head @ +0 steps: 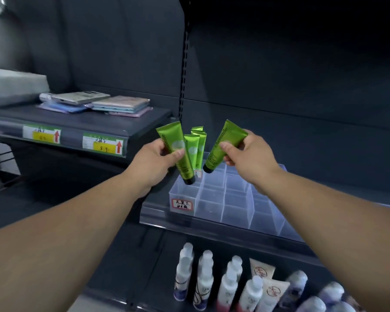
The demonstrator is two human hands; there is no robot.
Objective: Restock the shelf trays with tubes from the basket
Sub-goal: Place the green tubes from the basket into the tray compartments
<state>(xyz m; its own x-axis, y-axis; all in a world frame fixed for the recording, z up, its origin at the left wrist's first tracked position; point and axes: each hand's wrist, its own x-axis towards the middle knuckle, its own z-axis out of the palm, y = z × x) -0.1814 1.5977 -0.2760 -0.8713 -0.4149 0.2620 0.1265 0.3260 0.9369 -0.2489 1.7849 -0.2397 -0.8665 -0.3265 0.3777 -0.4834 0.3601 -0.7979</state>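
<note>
**Two tubes in the air, most of the tray still to fill**

Both hands are loaded. My left hand [154,158] has fingers and thumb curled round one green tube [184,168], black cap down, tilted over the left column of the clear divided tray [236,212]. My right hand [248,152] pinches a second green tube [215,157] the same way, cap down and leaning in, hanging over a compartment near the back row. Neither cap looks seated yet; both tubes are above the dividers, not in them.

Between my hands, a few standing tubes [197,143] are already upright in the back-left corner, so that is the stocked part. Everything else I can see of the tray, the front rows and the whole right side, is bare plastic. The handwritten label [182,204] is on the front-left wall.

I'd call it an early stage: a handful in, two about to drop, many slots left. The basket isn't in my view, so I can't tell how many tubes remain.
</note>
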